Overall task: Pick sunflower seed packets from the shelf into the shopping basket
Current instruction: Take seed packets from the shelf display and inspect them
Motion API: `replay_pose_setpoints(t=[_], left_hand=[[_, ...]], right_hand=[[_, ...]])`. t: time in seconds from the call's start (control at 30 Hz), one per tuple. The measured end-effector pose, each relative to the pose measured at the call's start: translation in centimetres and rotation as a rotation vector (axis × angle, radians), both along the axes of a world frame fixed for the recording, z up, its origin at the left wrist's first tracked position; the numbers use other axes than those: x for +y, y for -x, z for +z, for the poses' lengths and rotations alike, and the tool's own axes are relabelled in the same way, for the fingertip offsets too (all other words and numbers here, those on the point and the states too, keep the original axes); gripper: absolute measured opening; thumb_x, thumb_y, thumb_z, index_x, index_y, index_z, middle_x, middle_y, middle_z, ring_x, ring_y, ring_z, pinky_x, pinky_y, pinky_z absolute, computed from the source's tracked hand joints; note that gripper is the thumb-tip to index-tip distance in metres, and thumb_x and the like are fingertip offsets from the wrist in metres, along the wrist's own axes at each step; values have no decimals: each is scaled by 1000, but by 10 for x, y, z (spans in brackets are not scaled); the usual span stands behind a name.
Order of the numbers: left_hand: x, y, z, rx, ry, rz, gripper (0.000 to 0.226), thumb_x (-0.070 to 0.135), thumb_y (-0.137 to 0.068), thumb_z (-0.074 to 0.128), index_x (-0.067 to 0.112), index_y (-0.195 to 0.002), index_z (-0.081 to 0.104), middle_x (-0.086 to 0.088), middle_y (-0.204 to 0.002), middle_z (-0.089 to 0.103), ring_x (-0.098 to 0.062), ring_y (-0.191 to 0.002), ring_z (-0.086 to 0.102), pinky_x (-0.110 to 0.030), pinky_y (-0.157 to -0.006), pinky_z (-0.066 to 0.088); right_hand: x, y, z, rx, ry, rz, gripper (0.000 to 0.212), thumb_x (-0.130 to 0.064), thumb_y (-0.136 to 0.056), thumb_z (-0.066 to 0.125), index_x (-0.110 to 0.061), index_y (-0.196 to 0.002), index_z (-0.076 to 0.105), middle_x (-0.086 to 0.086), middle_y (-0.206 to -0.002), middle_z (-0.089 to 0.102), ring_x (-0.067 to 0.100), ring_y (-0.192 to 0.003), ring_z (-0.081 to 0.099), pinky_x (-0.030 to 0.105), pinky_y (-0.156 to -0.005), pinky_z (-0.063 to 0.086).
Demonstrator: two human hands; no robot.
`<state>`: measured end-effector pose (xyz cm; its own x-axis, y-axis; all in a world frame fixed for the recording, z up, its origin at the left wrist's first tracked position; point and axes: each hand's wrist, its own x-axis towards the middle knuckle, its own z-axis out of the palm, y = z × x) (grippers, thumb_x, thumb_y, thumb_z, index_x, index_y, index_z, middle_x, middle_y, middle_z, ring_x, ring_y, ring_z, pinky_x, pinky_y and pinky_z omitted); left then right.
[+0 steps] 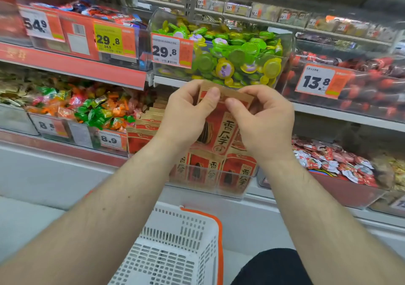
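Note:
A red and tan sunflower seed packet point(220, 129) with black characters hangs upright between my hands, above the shelf stock. My left hand point(186, 118) pinches its top left edge with thumb and fingers. My right hand point(263, 122) pinches the top right edge. More seed packets point(210, 170) stand in rows in a clear shelf tray below and behind the held one. The white plastic shopping basket point(175, 251) with an orange rim sits on the floor below my arms, with nothing visible inside it.
A clear bin of green and yellow jelly cups point(230, 56) hangs just above my hands. Mixed wrapped candies point(87, 107) fill the bin to the left, red and white snack packs point(335, 162) the one to the right. My dark-clad knee point(276, 267) is beside the basket.

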<state>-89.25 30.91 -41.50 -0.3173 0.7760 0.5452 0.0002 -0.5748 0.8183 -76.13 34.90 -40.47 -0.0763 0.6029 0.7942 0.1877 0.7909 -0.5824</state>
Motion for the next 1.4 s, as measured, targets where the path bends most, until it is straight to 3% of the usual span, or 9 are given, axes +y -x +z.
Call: replay_pose_setpoints(t=[0.13,0.3,0.47,0.6,0.73,0.9,1.1,1.2,1.4], left_hand=[[-18,8,-44,-202,230,14,15,18,-101,56,16,-94,69,-12,-95,75,-29,-89,73,-48,-79,60],[-34,12,-98,-471,409,47,13,15,-99,58,9,-101,69,-15,-95,75,-28,-83,74,-42,-71,61],[-51,22,-137,-636,485,48,20,15,-97,58,1,-108,67,-19,-97,74,-27,-80,73,-38,-67,61],[-63,26,-155,-685,516,28,26,21,-91,60,1,-107,69,-20,-98,75,-29,-82,73,-38,-69,61],[-71,28,-162,-693,517,-25,41,27,-80,63,0,-110,69,-19,-99,75,-30,-84,74,-38,-69,61],[-72,27,-167,-698,519,-24,31,24,-83,63,1,-104,70,-17,-92,76,-27,-75,74,-34,-60,59],[-74,28,-174,-650,510,38,38,26,-79,67,3,-110,69,-19,-102,74,-28,-83,72,-38,-69,61],[-77,33,-176,-388,457,162,15,9,-89,65,11,-102,72,-6,-95,77,-17,-86,72,-27,-73,58],[-92,52,-177,-161,350,254,36,-15,-85,62,18,-94,73,13,-87,77,-2,-88,70,-15,-78,52]], right_hand=[[-13,16,-34,-26,312,90,23,-16,-79,80,-33,-82,65,-7,-79,72,10,-72,69,37,-72,59],[-20,32,-86,-86,625,131,2,-21,-85,76,-22,-84,76,-4,-81,76,17,-79,73,47,-76,61],[-31,40,-121,-63,777,157,19,-16,-94,65,-21,-80,75,1,-78,76,21,-75,73,45,-73,61],[-35,41,-134,-74,863,216,25,-12,-96,61,-17,-75,73,-4,-66,72,10,-60,66,31,-57,52],[-39,38,-132,-23,973,304,20,-9,-98,56,-5,-84,70,-9,-50,62,0,-41,53,14,-41,39],[-43,35,-132,5,1045,358,21,-10,-99,55,-4,-85,69,-6,-49,61,1,-39,52,13,-39,39],[-44,31,-132,-52,984,381,20,-9,-100,53,1,-90,68,-13,-42,53,-2,-36,47,11,-40,36],[-42,27,-133,-141,884,378,20,-8,-98,56,-6,-87,72,-10,-45,54,0,-42,50,12,-46,41],[-42,20,-135,-303,825,479,22,-8,-92,65,-26,-92,77,-9,-92,77,10,-92,71,23,-76,58]])
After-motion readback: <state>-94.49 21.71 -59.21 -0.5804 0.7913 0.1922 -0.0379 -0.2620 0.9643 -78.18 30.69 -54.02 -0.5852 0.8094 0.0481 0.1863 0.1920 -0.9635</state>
